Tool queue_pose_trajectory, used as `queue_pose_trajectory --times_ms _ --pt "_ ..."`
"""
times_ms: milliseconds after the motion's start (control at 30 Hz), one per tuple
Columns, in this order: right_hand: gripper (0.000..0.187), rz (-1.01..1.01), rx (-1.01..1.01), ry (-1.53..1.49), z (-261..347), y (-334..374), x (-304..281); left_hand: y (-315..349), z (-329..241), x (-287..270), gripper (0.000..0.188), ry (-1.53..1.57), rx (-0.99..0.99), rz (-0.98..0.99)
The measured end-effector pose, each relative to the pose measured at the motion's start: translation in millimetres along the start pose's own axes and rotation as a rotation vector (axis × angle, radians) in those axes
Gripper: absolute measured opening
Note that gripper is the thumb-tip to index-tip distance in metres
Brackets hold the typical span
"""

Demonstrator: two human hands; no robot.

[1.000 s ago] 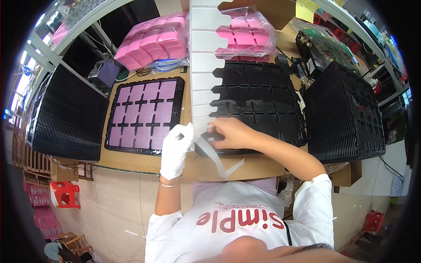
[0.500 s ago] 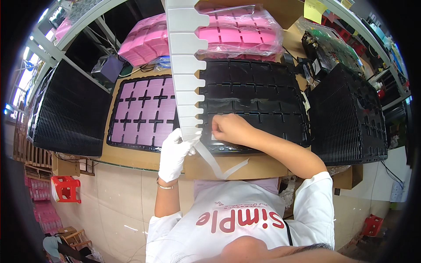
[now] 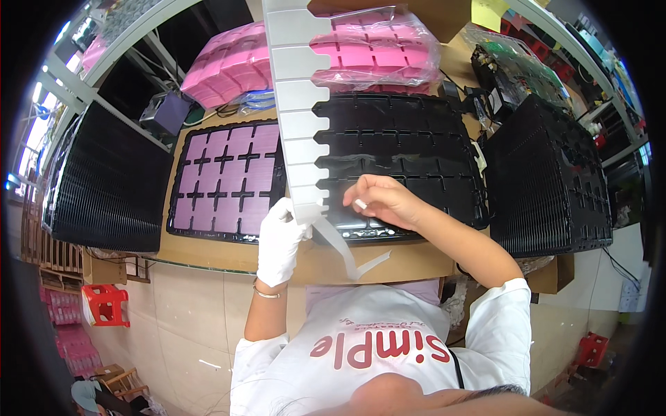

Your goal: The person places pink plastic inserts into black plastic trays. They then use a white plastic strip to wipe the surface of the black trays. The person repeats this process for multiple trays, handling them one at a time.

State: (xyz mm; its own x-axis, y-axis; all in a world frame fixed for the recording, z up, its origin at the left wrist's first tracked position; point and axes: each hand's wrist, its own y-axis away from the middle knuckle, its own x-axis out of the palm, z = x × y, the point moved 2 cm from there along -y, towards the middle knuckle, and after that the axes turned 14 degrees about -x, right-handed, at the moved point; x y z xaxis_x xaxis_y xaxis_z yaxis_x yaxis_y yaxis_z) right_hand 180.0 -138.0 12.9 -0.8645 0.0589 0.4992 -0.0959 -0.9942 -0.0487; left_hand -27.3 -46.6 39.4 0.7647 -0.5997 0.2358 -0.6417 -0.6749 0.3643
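My left hand (image 3: 279,241), in a white glove, is closed on the lower end of a long white strip (image 3: 293,104) with notched tabs along its right edge. The strip rises past the top of the view. Below the glove, a thin translucent tail (image 3: 340,248) of it curls over the table edge. Over the near left part of a black compartmented tray (image 3: 423,166), my bare right hand (image 3: 388,201) has its fingers curled round a small white piece (image 3: 361,204), whose kind I cannot make out. Left of the strip lies another black tray (image 3: 173,220) with pink-mauve panels in its compartments.
Tall stacks of black trays flank the table, a left stack (image 3: 111,180) and a right stack (image 3: 548,180). Behind lie pink slotted sheets (image 3: 229,66) and a plastic-wrapped pink stack (image 3: 381,52). Green circuit boards (image 3: 520,66) sit back right; a red stool (image 3: 105,305) stands on the floor.
My right hand has lifted off the black tray's surface and turned, bringing the small white piece into view. The left hand and strip have shifted slightly right.
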Motion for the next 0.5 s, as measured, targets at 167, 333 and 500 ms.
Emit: queue_pose_trajectory --times_ms 167,333,500 --pt "0.015 -0.102 0.021 -0.194 12 31 14 -4 4 43 0.032 -0.028 -0.016 0.118" --pt "0.016 -0.314 -0.133 0.372 34 71 18 -12 14 90 0.019 0.185 -0.159 0.234" --pt "0.009 -0.419 -0.239 0.654 44 114 3 -11 7 128 0.021 -0.129 -0.142 0.166"
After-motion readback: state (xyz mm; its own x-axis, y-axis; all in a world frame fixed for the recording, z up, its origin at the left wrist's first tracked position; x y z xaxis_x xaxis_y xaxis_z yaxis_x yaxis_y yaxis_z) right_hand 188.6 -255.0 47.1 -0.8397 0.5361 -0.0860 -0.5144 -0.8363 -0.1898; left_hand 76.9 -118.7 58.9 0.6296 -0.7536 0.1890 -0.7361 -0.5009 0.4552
